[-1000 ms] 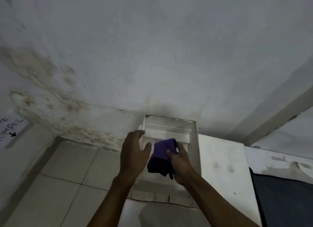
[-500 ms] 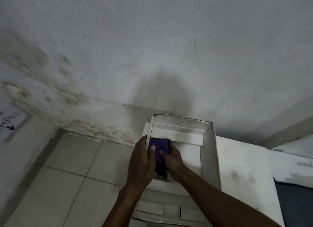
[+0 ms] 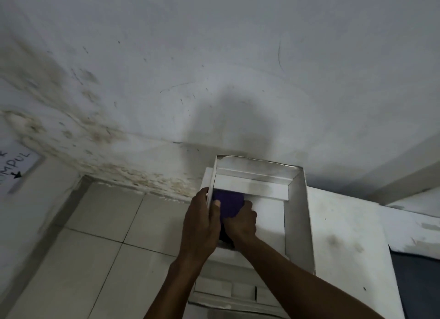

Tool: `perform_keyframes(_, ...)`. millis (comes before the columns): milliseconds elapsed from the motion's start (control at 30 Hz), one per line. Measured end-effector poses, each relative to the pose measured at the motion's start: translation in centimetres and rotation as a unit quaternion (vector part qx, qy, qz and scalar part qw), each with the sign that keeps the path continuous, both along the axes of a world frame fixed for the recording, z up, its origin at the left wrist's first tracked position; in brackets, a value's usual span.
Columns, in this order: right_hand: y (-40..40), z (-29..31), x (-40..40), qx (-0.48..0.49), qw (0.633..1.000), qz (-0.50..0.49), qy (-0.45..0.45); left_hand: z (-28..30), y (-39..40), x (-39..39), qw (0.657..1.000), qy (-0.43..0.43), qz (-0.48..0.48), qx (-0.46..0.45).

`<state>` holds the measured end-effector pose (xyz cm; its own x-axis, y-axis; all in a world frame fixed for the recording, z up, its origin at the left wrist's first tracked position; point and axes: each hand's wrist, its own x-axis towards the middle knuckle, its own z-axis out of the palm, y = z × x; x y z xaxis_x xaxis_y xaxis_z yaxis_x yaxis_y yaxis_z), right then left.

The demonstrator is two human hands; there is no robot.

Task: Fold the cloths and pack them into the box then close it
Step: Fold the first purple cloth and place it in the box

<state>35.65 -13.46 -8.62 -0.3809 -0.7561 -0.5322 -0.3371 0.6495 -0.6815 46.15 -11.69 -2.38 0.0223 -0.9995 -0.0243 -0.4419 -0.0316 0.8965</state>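
- A big stained grey wall (image 3: 214,57) is seen across the whole top of the view, with brownish damp marks spread along its lower left.
- Pale floor tiles (image 3: 95,247) are seen at lower left, below the wall.
- A white table (image 3: 345,235) is seen on the right, scuffed and smudged a bit.
- The white box (image 3: 297,223) is set on the table's left end, open at the top, with its far end up near the wall and a flap laid flat at the near end.
- A dark cloth (image 3: 419,283) is spotted lying on the table at the far right edge, well apart from the box, cut off by the frame.
- The left hand (image 3: 202,228) is wrapped over the box's left wall: thumb hooked inside against the cloth, fingers curled around the outside of the wall.
- The right hand (image 3: 242,221) is pushed down inside the box, fingers closed onto the purple cloth.
- The purple cloth (image 3: 229,204) is tucked into the box's far left corner, bunched up between both hands, with a darker bit seen under the right wrist.
- A paper sign (image 3: 16,166) with handwritten letters and a small arrow is stuck at far left, only partly readable.
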Motion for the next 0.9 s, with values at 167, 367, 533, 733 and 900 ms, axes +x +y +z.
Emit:
perform_keyframes(167, -0.3, -0.5, -0.2, -0.014, 0.999, 0.033, -0.012, -0.4, -0.1, 0.1, 1.0, 0.001, 0.001, -0.007)
perform_keyframes(367, 0.5, 0.7, -1.3, -0.025, 0.998, 0.048, -0.045, 0.0, 0.0, 0.1, 1.0, -0.009, -0.006, -0.024)
perform_keyframes(533, 2.2, 4.5, -3.1, -0.031, 0.992, 0.125, -0.021, 0.0, 0.1, 0.4, 0.998, -0.053, -0.011, -0.029)
perform_keyframes(733, 6.0, 9.8, -6.1, -0.123, 0.961, 0.242, 0.052, 2.1, 1.8, -0.1, 0.982, -0.171, 0.019, -0.076)
perform_keyframes(900, 10.2, 12.8, -9.7, -0.251, 0.942, 0.206, 0.087, 4.8, 5.0, -3.0, 0.979, -0.135, -0.002, -0.151)
